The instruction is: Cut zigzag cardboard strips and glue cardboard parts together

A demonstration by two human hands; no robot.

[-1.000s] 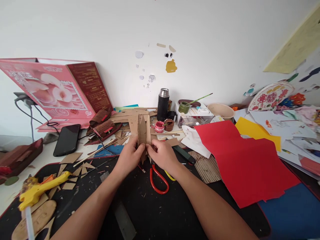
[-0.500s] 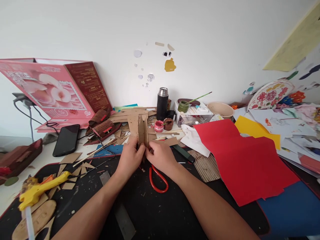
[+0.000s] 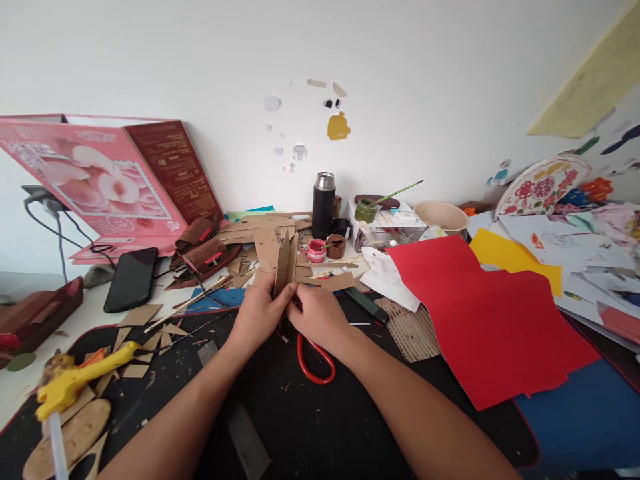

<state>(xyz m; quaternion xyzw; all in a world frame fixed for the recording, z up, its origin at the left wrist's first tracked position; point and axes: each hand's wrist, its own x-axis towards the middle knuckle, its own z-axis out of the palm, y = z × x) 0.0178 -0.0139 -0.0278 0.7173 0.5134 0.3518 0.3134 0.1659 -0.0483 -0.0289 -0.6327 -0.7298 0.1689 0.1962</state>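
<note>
Between my two hands stands a narrow folded cardboard piece, its upright walls pointing toward the wall. My left hand is closed round its left side, thumb pressed near its close end. My right hand pinches the near right edge, fingers bent in; their tips are partly hidden. Just under my right hand lies a red loop handle, perhaps of scissors, whose other end is covered by the hands.
A yellow hot glue gun lies at left among cardboard scraps. Behind my hands stand a black thermos and open paint jars. Red paper and corrugated cardboard lie at right; a phone lies at left.
The cardboard piece has tilted slightly to the right at its top. My right hand has shifted a little to the left and its fingers have curled in at the near end.
</note>
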